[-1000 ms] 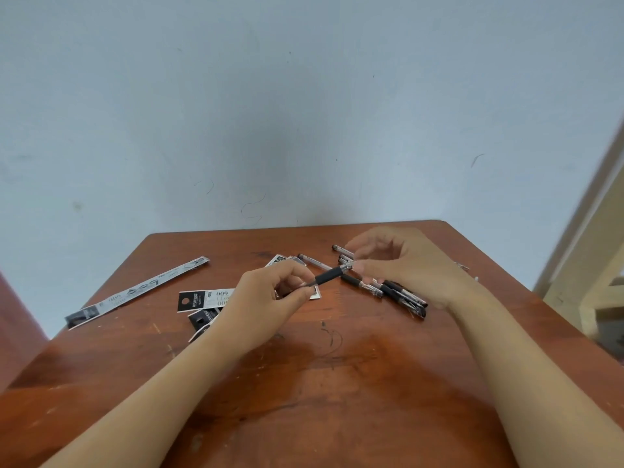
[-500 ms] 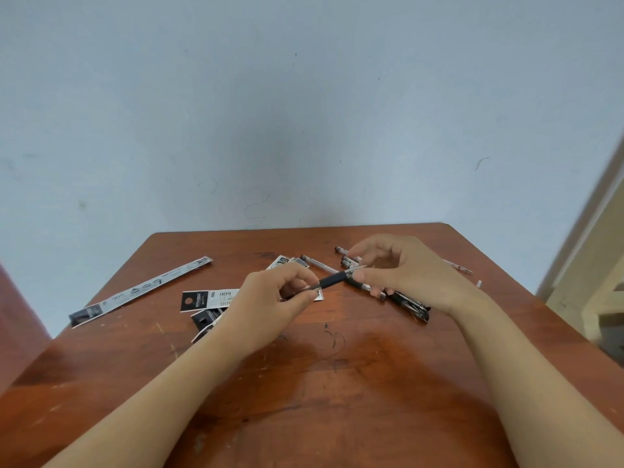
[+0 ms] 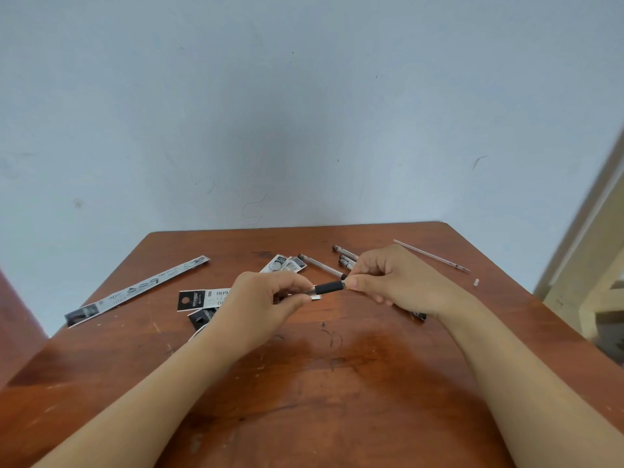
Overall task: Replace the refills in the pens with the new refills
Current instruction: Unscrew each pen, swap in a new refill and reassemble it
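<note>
A pen with a black rubber grip (image 3: 328, 287) is held just above the wooden table (image 3: 304, 383) between both hands. My left hand (image 3: 270, 300) pinches its barrel end. My right hand (image 3: 391, 280) pinches its tip end with thumb and forefinger. Several other pens (image 3: 344, 260) lie behind my right hand, partly hidden by it, and one black pen end (image 3: 418, 315) shows under my right wrist. A thin clear refill (image 3: 432, 255) lies at the far right, with a small white cap (image 3: 476, 282) near it.
Refill packaging lies on the table's left half: a long strip (image 3: 135, 290), a black-and-white card (image 3: 202, 298) and further pieces (image 3: 285, 264) near the middle. A pale wall stands behind the far edge. A cream wooden frame (image 3: 594, 282) is at the right.
My right hand has slid left along the pen, off the pile of pens, and now pinches the tip. The refill and small cap at the right have come into view.
</note>
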Motion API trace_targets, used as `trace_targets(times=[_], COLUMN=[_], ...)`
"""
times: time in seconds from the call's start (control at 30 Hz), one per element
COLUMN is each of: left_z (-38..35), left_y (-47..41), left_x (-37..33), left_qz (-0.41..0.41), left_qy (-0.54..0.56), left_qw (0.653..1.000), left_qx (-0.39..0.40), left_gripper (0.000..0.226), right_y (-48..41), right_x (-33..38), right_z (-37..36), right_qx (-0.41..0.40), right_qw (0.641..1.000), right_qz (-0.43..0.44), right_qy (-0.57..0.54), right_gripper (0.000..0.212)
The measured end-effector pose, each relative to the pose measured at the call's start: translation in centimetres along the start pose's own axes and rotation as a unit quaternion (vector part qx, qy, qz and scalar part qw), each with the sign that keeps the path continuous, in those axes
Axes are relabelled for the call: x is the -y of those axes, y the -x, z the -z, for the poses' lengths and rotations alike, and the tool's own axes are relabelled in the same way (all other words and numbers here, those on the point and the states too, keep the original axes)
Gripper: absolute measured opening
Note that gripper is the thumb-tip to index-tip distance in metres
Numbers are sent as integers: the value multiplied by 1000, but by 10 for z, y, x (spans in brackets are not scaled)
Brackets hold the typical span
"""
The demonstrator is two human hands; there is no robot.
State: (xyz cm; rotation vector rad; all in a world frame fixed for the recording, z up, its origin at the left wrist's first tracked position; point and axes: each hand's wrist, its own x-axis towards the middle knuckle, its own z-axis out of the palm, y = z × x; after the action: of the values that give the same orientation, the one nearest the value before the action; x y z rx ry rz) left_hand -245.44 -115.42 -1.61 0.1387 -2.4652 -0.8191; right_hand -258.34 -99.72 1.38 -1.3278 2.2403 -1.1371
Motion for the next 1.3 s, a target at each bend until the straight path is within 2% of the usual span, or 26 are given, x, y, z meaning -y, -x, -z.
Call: trace_targets(times=[0.13,0.27,0.3,0.37,0.43,0.47,0.57,0.63,0.83,0.9,0.97,1.03,1.13,1.3], left_z=[0,-2,-3,-4,-4,-4,-2,-1,-1,-1,0,0,0,-2], left_y=[0,0,-1,-2,-2,-1,0,0,-1,-1,-1,-1,-3,-3], left_x=[1,-1,-3,-4,-4,-3,0,0,0,1,1,1,2,4], left_qz=[-69,-101,-103,-105,-100,-96,-82,-73,-72,-67,-65,-62,-62,-67], left_qy=[-59,-85,-83,-93,-104,-109,-124,-126,-142,-140,-135,-130,-122,-119], left_qw=[996,991,991,990,989,989,988,988,985,986,986,987,987,988], left_qx=[-23,-27,-29,-31,-28,-29,-38,-45,-59,-67,-73,-77,-83,-78], left_gripper=[13,22,27,30,21,17,18,19,22,18,17,17,18,27], right_y=[0,3,2,-1,-4,-6,-7,-8,-8,-7,-7,-6,-4,-2], right_x=[-2,2,2,-3,-19,-31,-60,-71,-69,-63,-50,-31,-6,1], right_z=[1,4,7,15,28,34,45,44,40,39,36,28,10,0], right_qx=[16,29,8,-99,-220,-240,-186,-129,-132,-178,-219,-191,-126,-102], right_qw=[1000,999,999,992,972,959,934,922,904,906,932,963,978,978], right_qz=[-1,-26,-36,-57,-80,-103,-199,-252,-268,-247,-174,-86,-6,25], right_qy=[14,-5,-27,-59,37,113,232,263,306,294,230,171,168,179], right_gripper=[19,25,27,30,31,30,18,27,18,15,12,6,16,13])
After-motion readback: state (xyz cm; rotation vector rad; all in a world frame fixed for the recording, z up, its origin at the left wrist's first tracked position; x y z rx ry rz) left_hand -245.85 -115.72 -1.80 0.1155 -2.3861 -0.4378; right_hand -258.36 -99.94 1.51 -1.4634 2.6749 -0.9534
